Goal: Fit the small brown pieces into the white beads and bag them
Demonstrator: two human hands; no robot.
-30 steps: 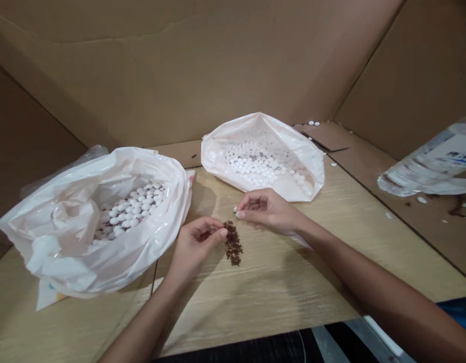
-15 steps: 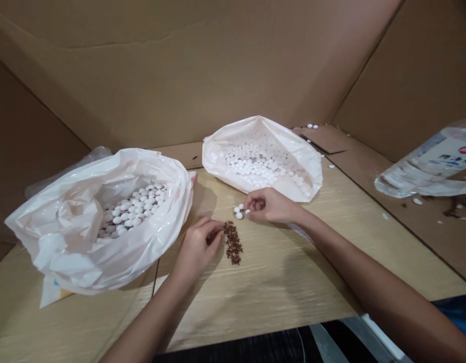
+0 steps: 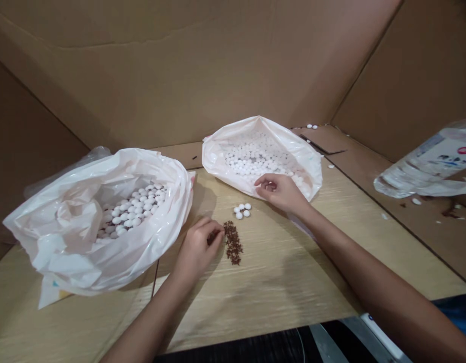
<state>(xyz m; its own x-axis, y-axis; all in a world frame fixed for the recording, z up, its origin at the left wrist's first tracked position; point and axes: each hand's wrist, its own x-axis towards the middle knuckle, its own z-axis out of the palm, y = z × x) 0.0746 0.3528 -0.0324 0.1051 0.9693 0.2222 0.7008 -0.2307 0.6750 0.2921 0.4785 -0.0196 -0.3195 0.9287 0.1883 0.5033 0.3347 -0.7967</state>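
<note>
My left hand [image 3: 200,242] rests on the table with thumb and fingertips pinched together at the upper left end of a narrow pile of small brown pieces [image 3: 233,244]. What the pinch holds, if anything, is hidden. Beyond the pile, several white balls [image 3: 242,210] sit in a tight cluster. My right hand [image 3: 280,190] is at the near edge of the rear white plastic bag [image 3: 217,174], its fingers loosely bent and apart, with nothing visible in them. Many white balls [image 3: 251,161] lie inside that bag.
On the left stands a larger open white plastic bag [image 3: 66,262] holding many white balls [image 3: 138,206]. A clear plastic bottle [image 3: 417,166] lies at the right among white scraps. A thin flat piece [image 3: 327,145] lies behind. Cardboard walls [image 3: 180,75] enclose the table [image 3: 285,302].
My right hand has let go of a white ball at the cluster and moved up and right to the rear bag. My left hand stays in place.
</note>
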